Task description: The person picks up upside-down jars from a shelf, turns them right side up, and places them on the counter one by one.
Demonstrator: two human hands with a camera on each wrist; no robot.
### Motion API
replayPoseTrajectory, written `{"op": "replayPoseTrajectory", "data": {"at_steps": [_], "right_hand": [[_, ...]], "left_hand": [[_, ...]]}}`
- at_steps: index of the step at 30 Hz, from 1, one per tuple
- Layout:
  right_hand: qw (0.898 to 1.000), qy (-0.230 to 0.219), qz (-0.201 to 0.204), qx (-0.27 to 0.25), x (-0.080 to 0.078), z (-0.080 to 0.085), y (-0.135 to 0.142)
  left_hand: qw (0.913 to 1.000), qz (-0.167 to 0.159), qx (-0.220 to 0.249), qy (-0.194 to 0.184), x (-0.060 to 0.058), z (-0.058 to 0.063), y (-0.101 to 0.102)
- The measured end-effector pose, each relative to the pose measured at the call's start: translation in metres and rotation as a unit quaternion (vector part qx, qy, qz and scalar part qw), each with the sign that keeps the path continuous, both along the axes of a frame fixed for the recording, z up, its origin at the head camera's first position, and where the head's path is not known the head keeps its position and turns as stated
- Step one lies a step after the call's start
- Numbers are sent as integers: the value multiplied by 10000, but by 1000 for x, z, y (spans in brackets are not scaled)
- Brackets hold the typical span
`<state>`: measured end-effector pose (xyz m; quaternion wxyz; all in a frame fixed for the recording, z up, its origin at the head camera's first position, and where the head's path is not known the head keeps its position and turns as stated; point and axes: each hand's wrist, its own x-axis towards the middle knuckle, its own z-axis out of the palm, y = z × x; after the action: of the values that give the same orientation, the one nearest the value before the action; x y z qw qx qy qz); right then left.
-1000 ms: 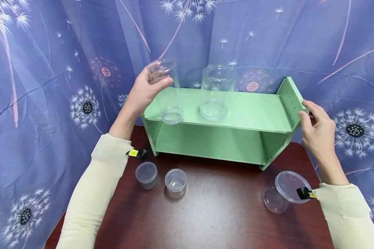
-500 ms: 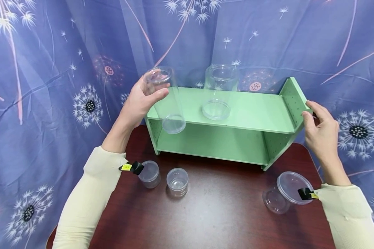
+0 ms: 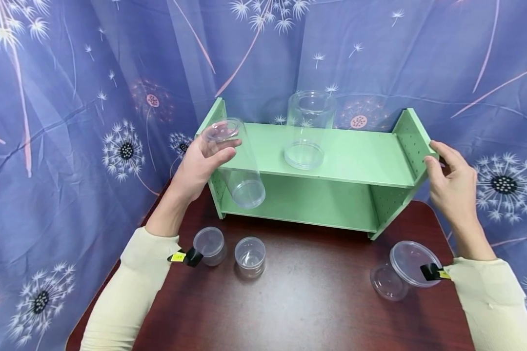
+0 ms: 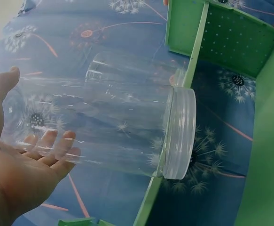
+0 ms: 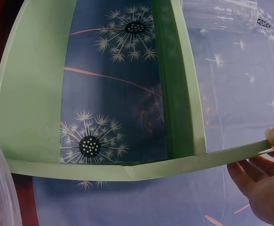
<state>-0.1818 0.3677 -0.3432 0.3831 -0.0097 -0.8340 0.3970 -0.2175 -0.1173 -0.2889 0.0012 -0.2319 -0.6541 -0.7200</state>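
Note:
My left hand point(image 3: 197, 168) grips a tall clear plastic jar point(image 3: 241, 168) near its upper end, thumb on one side and fingers round the other. The jar tilts in front of the left part of the green shelf point(image 3: 355, 158), its lidded end point(image 4: 180, 134) lower and toward the right. On the upper board stands another clear jar point(image 3: 309, 129), upright. With thumb and fingers my right hand point(image 3: 454, 183) pinches the top front corner of the shelf's right side panel point(image 3: 410, 146); the right wrist view shows the fingers point(image 5: 256, 176) under that panel edge.
Two small clear jars, one with a frosted lid point(image 3: 209, 241) and one beside it point(image 3: 250, 256), stand on the dark wooden table point(image 3: 307, 292) at front left. At right, a wide round-topped clear container point(image 3: 415, 263) sits near my right sleeve. A blue patterned curtain point(image 3: 263, 58) hangs behind.
My left hand has lowered the tall jar from above the shelf's left side to before its front edge, tilting it more. My right hand has stayed on the side panel.

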Motion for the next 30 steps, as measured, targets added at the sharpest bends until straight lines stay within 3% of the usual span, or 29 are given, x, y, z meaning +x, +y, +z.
{"op": "replayPoseTrajectory", "data": {"at_steps": [15, 20, 25, 30], "right_hand": [[9994, -83, 56, -327, -1, -2, 2], [9980, -369, 36, -515, -1, 0, 1], [9946, -690, -180, -748, 7, -1, -4], [9934, -188, -453, -1041, 21, -6, -10]], "left_hand": [[9978, 50, 388, -536, 22, -43, 19], [9968, 95, 423, -677, 30, -58, 25], [9938, 170, 833, -721, 37, -73, 29], [9878, 213, 1308, -818, 40, -86, 33]]}}
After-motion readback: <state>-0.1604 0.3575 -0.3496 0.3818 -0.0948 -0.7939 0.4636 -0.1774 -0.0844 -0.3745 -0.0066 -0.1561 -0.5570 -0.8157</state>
